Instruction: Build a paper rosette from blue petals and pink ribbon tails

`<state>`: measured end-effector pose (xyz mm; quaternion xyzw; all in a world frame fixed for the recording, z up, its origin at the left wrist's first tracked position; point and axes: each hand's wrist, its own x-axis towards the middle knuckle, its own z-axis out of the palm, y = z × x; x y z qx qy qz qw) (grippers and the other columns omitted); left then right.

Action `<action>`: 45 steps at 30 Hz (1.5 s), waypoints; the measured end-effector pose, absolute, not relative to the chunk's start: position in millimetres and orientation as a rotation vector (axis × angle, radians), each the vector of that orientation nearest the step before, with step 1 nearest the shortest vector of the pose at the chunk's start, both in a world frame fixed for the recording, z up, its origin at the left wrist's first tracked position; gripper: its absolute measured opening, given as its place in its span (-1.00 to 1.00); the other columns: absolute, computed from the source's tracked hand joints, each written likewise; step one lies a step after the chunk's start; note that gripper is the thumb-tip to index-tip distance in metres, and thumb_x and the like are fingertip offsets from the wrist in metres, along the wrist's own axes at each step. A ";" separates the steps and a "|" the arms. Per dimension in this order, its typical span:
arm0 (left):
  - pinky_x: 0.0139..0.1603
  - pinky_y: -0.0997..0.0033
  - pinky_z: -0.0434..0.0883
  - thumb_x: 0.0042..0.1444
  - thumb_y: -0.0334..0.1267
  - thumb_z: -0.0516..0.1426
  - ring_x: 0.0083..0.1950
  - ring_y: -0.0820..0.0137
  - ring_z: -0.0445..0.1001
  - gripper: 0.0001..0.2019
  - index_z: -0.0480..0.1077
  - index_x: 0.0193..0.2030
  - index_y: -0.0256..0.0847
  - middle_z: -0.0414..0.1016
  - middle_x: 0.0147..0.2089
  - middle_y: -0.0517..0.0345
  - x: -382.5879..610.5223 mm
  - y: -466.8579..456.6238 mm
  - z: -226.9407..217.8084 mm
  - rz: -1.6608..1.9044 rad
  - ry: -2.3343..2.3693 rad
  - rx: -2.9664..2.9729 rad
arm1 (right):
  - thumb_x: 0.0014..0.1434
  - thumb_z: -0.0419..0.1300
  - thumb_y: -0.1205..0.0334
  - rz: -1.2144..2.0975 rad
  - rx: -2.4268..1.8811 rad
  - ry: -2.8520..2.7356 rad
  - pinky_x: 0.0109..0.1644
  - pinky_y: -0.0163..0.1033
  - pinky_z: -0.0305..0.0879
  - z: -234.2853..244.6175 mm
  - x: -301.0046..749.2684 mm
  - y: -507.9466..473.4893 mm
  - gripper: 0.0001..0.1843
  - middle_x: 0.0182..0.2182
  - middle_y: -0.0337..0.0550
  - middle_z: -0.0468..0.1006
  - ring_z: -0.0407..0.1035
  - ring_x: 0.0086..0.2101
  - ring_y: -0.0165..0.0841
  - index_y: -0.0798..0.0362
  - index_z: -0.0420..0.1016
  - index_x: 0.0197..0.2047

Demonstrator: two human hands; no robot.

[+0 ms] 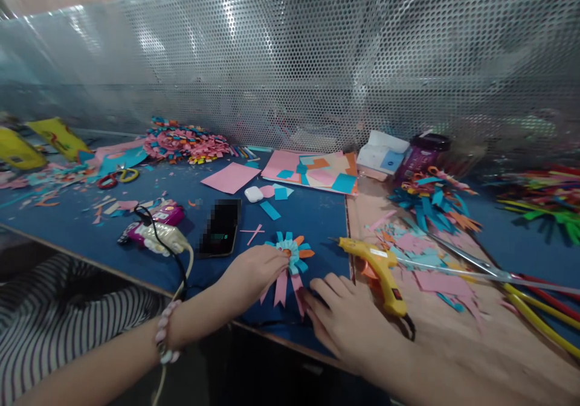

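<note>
A paper rosette [292, 252] with turquoise, blue and orange loops and pink strip tails lies flat on the blue table near its front edge. My left hand [254, 273] has its fingers pressed together on the rosette's centre; the fingertips partly cover it. Beside the tails rests my right hand [342, 318], fingers bent and slightly apart, with the thumb side touching the rightmost pink tail. A yellow glue gun [378, 267] lies just right of the rosette, its nozzle pointing left. Two crossed thin pink strips [254, 233] lie to the rosette's upper left.
A phone [222, 228], a power strip [158, 234] with cords and a white case [254, 194] lie leftward. Paper sheets [312, 170] and a heap of paper pieces [185, 140] sit behind. Large scissors [489, 267] and a purple jar [421, 155] are right. Perforated metal panel [290, 61] backs the table.
</note>
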<state>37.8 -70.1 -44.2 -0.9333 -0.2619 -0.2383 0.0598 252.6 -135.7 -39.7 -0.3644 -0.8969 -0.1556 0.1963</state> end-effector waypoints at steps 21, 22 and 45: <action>-0.07 0.24 0.41 0.31 -0.35 -0.03 -0.10 0.30 0.51 -0.80 0.42 -0.11 -0.30 0.56 -0.16 0.00 40.9 -75.3 -39.2 -0.642 -0.802 -2.831 | 0.05 0.20 0.34 -0.469 -1.051 -2.508 -0.36 -0.15 0.03 -40.2 248.3 -131.6 -0.87 -0.33 -0.17 0.48 0.22 -0.35 -0.28 0.09 0.48 -0.27; -0.07 0.25 0.40 0.31 -0.35 -0.04 -0.10 0.30 0.50 -0.79 0.42 -0.12 -0.29 0.56 -0.16 0.01 40.9 -75.8 -38.0 -0.625 -0.801 -2.832 | 0.05 0.20 0.35 -0.465 -1.056 -2.508 -0.36 -0.16 0.04 -40.2 248.0 -131.4 -0.87 -0.33 -0.17 0.48 0.22 -0.35 -0.28 0.09 0.48 -0.27; -0.06 0.24 0.32 0.27 -0.38 0.03 -0.06 0.27 0.42 -0.81 0.39 -0.03 -0.26 0.53 -0.09 0.04 40.4 -76.8 -40.7 -0.527 -0.836 -2.796 | 0.15 0.00 0.42 -0.275 -0.931 -2.390 -0.25 -0.15 0.15 -35.4 257.8 -151.2 -0.74 -0.37 -0.11 0.50 0.25 -0.36 -0.28 0.14 0.52 -0.24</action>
